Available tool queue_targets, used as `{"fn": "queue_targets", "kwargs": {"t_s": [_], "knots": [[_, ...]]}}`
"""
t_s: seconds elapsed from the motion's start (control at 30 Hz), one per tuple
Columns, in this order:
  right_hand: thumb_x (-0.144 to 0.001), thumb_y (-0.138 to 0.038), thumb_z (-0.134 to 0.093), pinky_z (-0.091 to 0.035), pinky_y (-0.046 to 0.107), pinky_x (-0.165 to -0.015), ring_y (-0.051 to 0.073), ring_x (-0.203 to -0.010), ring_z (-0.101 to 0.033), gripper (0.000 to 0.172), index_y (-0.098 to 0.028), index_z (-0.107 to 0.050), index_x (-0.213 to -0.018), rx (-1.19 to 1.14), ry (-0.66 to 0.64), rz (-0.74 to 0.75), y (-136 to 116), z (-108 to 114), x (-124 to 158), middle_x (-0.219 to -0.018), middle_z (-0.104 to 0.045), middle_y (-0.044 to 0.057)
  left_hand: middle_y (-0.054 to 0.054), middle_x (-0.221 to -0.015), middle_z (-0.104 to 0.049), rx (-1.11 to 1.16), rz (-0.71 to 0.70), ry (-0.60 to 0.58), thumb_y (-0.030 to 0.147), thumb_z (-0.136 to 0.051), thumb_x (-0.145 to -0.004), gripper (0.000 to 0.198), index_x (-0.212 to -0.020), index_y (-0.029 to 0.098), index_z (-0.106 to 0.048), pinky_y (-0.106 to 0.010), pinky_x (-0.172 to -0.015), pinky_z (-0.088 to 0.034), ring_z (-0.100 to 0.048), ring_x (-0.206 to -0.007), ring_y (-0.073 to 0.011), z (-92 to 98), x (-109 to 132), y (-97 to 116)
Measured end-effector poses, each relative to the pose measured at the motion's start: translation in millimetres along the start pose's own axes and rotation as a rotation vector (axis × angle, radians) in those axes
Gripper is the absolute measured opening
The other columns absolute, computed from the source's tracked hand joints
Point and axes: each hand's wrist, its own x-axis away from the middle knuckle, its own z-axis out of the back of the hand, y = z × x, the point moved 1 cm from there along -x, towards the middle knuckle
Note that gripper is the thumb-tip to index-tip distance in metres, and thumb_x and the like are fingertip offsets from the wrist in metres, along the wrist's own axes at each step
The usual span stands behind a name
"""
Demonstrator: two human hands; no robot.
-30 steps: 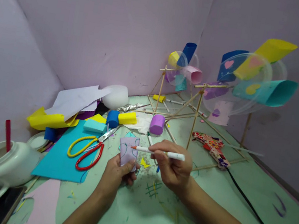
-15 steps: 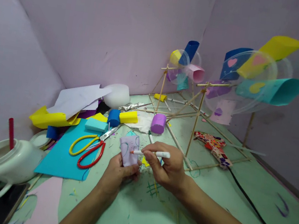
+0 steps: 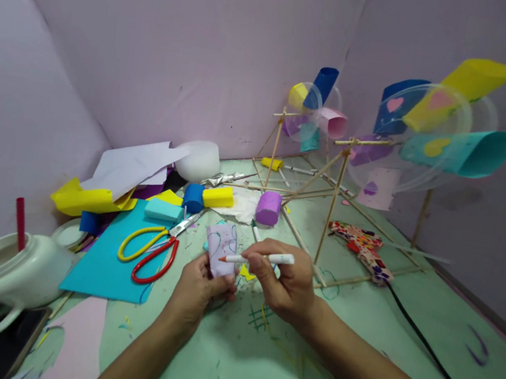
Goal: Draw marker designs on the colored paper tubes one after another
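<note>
My left hand (image 3: pixel 204 285) grips the lower end of a small pale lilac folded paper piece (image 3: pixel 223 246) marked with curved drawn lines. In my right hand (image 3: pixel 283 282) is a white marker (image 3: pixel 277 259) with an orange-red tip, held like a pen. Its tip is at the paper's surface; whether it touches, I cannot tell. Left of my hands lie scissors (image 3: pixel 153 270) with one yellow and one red handle, partly over a turquoise sheet (image 3: pixel 97 267). Beyond the paper are a purple paper tube (image 3: pixel 268 208), a yellow one (image 3: pixel 218 196) and a blue one (image 3: pixel 193 198).
Two stick frames with paper-bladed wheels (image 3: pixel 438 127) stand at the right and back. A patterned glue gun (image 3: pixel 362 247) with a black cord (image 3: pixel 430 348) lies at right. At left are a white teapot-like pot (image 3: pixel 26 271), a dark phone (image 3: pixel 8 343) and piled paper (image 3: pixel 131 166).
The marker's tip has shifted slightly down the paper, and my right hand has moved a little to the right. The paper in my left hand has tilted slightly.
</note>
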Motion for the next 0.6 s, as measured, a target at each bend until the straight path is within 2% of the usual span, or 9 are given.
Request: {"fn": "queue_targets", "kwargs": {"t_s": [0.27,0.4,0.6], "knots": [[-0.084,-0.018,-0.052,-0.046,0.022,-0.050,0.012,-0.050,-0.059,0.014,-0.018,-0.062,-0.075,0.006,-0.013,-0.024,-0.8,-0.3,1.0,-0.060,-0.065,0.002,-0.007,-0.078,-0.068,-0.040,-0.026,0.032,0.027,-0.082,-0.050,0.057,-0.101,0.012,-0.060,-0.029,-0.054,-0.051,-0.061,-0.061,-0.0172,-0.9,0.6,0.8],[-0.085,-0.017,-0.050,-0.045,0.022,-0.048,0.011,-0.048,-0.058,0.017,-0.018,-0.062,-0.072,0.025,0.060,-0.065,-0.8,3.1,-0.4,-0.056,-0.063,0.001,-0.006,-0.075,-0.068,-0.031,-0.045,0.065,0.024,-0.081,-0.049,0.055,-0.099,0.012,-0.061,-0.028,-0.051,-0.050,-0.059,-0.058,-0.0158,-1.9,2.3,3.3],[-0.085,-0.016,-0.049,-0.044,0.021,-0.047,0.011,-0.048,-0.058,0.020,-0.017,-0.062,-0.070,0.023,0.084,-0.074,-2.4,4.7,-2.1,-0.057,-0.065,0.001,-0.005,-0.071,-0.066,0.001,-0.059,0.040,0.025,-0.082,-0.050,0.055,-0.099,0.011,-0.060,-0.026,-0.051,-0.049,-0.057,-0.055,-0.0141,-1.5,3.2,4.2]]}}
